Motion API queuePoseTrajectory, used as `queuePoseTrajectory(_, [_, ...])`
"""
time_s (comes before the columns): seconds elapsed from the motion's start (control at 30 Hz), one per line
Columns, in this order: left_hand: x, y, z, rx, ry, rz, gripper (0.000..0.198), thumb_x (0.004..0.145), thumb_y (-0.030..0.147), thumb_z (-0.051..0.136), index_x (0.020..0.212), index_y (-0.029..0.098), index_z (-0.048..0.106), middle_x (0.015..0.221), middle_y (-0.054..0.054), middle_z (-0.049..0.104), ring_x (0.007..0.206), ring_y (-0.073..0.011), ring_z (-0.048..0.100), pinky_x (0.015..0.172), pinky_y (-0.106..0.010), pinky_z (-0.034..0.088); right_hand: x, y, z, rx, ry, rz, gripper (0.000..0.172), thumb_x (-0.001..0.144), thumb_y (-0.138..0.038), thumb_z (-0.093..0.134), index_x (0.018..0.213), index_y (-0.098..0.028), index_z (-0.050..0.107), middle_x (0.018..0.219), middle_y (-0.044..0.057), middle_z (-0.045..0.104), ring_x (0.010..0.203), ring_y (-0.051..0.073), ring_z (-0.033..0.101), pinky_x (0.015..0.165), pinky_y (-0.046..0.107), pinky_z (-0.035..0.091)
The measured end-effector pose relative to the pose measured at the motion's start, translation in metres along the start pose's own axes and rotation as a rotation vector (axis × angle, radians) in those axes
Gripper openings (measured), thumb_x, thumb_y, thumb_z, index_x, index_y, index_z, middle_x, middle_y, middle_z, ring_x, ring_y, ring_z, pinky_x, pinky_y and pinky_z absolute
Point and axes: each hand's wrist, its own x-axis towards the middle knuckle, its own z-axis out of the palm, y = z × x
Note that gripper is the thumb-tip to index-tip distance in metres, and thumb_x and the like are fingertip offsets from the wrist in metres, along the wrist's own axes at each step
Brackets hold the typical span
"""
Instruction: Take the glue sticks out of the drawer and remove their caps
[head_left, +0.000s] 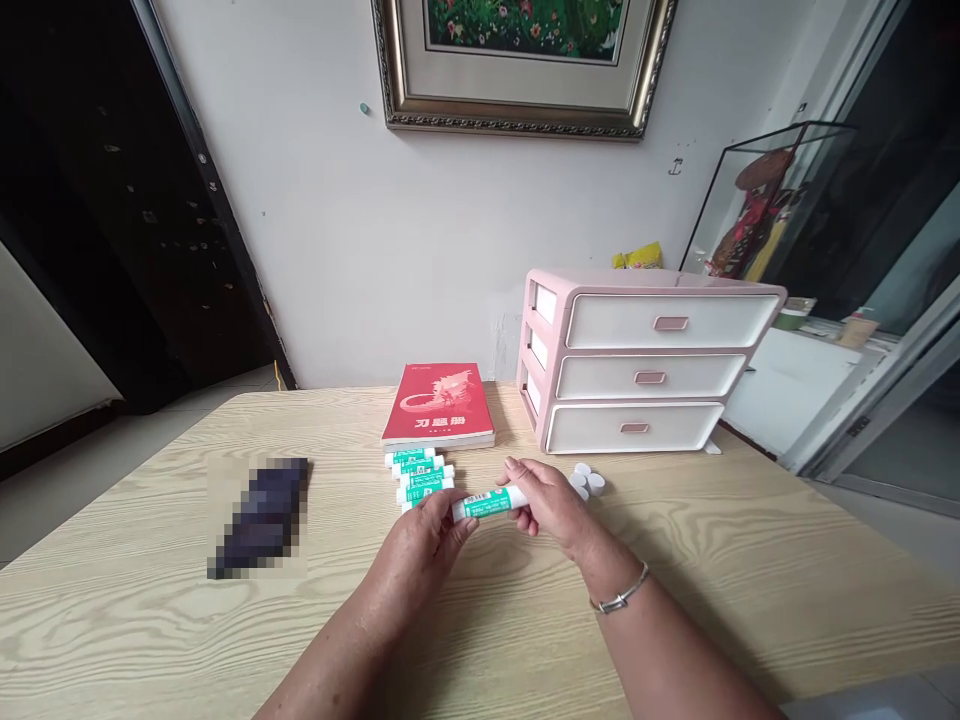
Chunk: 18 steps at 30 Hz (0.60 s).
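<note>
My left hand point(426, 540) is closed round the left end of a white glue stick point(491, 502) with a green printed label. The other end of the stick is in the fingers of my right hand point(551, 505), so it lies level between both hands above the table. Beyond my left hand, several matching glue sticks point(422, 474) lie side by side in a row, the nearest partly hidden by that hand. Small round white caps point(595, 484) sit on the table just past my right hand, which covers part of the group.
A red book point(441, 405) lies behind the row of sticks on the wooden table point(150, 620). To its right stands a pink-and-white drawer unit point(652, 375). A dark, pixelated item point(262, 518) lies at the left. The wall with a framed picture point(525, 100) rises behind the table.
</note>
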Motion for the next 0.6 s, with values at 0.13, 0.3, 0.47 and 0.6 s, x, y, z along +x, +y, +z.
queuePoseTrajectory(0.13, [-0.001,-0.002,0.002,0.046,0.015,-0.046,0.030,0.098,0.041,0.049,0.117,0.020,0.059,0.093,-0.005,0.070,0.079,-0.0187,0.066,0.070,-0.028,0.047,0.001,-0.003,0.007,-0.011,0.083,-0.089,0.038,0.091,-0.054,0.043,0.077,-0.020,0.056,0.059,-0.002,0.055,0.050,0.012,0.049,0.046,0.022,0.035])
queuePoseTrajectory(0.3, [-0.003,0.002,0.011,0.313,-0.004,0.074,0.029,0.099,0.035,0.048,0.123,0.023,0.058,0.116,-0.009,0.067,0.098,-0.0235,0.067,0.081,-0.032,0.049,-0.002,0.001,0.025,-0.178,0.222,-0.240,0.026,0.090,-0.038,0.043,0.081,-0.021,0.060,0.072,0.000,0.061,0.072,0.016,0.056,0.067,0.027,0.041])
queuePoseTrajectory(0.47, [-0.004,0.016,0.019,0.462,-0.076,0.070,0.024,0.101,0.033,0.045,0.113,0.019,0.060,0.102,-0.010,0.070,0.094,-0.0259,0.069,0.079,-0.033,0.049,0.002,0.013,0.036,-0.177,0.182,-0.246,0.023,0.090,-0.035,0.045,0.079,-0.021,0.060,0.075,0.000,0.064,0.074,0.016,0.057,0.069,0.026,0.040])
queuePoseTrajectory(0.6, [-0.005,0.023,0.014,0.323,-0.141,-0.020,0.028,0.101,0.039,0.043,0.112,0.019,0.060,0.103,-0.010,0.072,0.090,-0.0258,0.069,0.074,-0.032,0.048,0.003,0.016,0.037,-0.136,0.138,-0.218,0.019,0.086,-0.028,0.048,0.078,-0.020,0.062,0.068,-0.002,0.061,0.066,0.014,0.053,0.061,0.024,0.038])
